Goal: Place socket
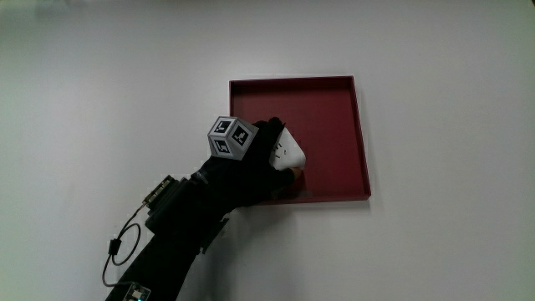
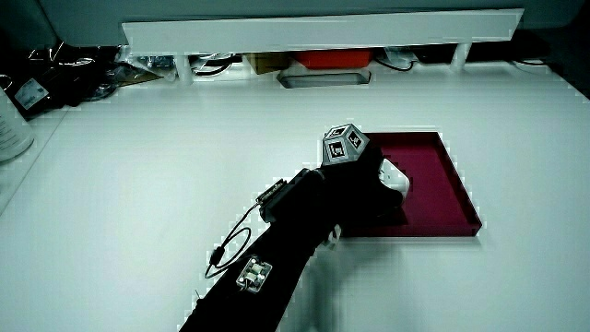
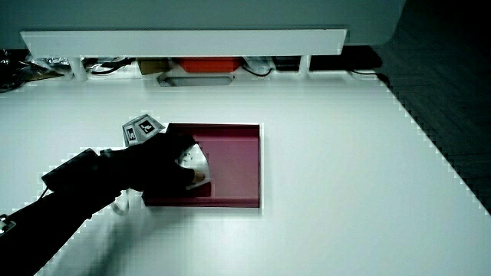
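Black-gloved hand (image 1: 251, 167) grips small white plastic socket (image 1: 286, 151) over shallow dark-red square tray (image 1: 334, 109); socket's axis and facing unclear

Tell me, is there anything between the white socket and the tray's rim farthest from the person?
Nothing: in the main view only bare red floor lies between the socket, held in the hand, and that rim of the tray.

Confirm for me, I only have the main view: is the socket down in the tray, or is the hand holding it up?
Observer: In a side view the white socket sits low inside the red tray, with the hand gripping it.
Operator: Anything near the tray I can't see?
Observer: A low white partition runs along the table edge farther from the person than the tray.
Operator: What's under it?
Observer: An orange-red box shows beneath the partition.
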`<state>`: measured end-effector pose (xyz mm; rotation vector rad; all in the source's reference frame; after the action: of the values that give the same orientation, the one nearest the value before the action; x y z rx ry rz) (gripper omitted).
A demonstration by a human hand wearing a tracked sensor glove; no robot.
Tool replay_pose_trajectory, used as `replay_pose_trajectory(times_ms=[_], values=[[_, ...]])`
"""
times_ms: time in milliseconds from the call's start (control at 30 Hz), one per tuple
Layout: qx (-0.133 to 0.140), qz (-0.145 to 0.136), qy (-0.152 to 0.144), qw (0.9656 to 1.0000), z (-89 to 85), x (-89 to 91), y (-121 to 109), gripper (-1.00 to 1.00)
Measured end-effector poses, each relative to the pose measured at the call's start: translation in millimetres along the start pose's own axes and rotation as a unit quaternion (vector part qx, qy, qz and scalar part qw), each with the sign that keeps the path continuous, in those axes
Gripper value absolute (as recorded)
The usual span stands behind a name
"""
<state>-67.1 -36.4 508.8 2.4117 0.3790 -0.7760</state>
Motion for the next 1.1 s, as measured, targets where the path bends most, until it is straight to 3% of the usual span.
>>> replay_pose_trajectory(times_ms=[100, 167, 500, 667, 733, 800, 833, 900, 933, 967, 1000, 1033, 1067, 1100], values=[[-0.008, 0.002, -0.011, 0.9999, -1.0, 2.6, -0.1, 0.0], [-0.004, -0.001, 0.002, 1.0, -3.6, 1.3, 1.7, 0.0], [-0.008, 0.01, -0.006, 0.9999, -6.3, -1.0, -0.4, 0.0], [-0.016, 0.007, -0.004, 0.9998, -6.7, -4.5, -2.2, -0.29], [-0.012, -0.006, -0.022, 0.9997, -4.2, -7.9, -4.8, -0.41], [-0.006, -0.016, -0.012, 0.9998, 4.0, -6.5, -10.3, -0.53], [-0.006, -0.031, -0.034, 0.9989, 4.3, -11.0, -10.7, -0.59], [0.002, -0.058, -0.028, 0.9979, 11.8, -14.5, -16.7, -0.71], [0.001, -0.051, -0.043, 0.9977, 15.6, -17.2, -20.4, -0.76], [0.029, -0.099, -0.02, 0.9944, 20.2, -21.4, -21.7, -0.82], [0.055, -0.153, -0.005, 0.9868, 27.9, -22.0, -25.6, -0.88], [0.009, -0.063, -0.054, 0.9965, 39.6, -16.7, -37.2, -0.94], [0.008, -0.058, -0.074, 0.9955, 46.4, -16.5, -43.0, -1.0], [-0.021, -0.075, -0.227, 0.9709, 40.3, -25.3, -42.8, -1.0]])
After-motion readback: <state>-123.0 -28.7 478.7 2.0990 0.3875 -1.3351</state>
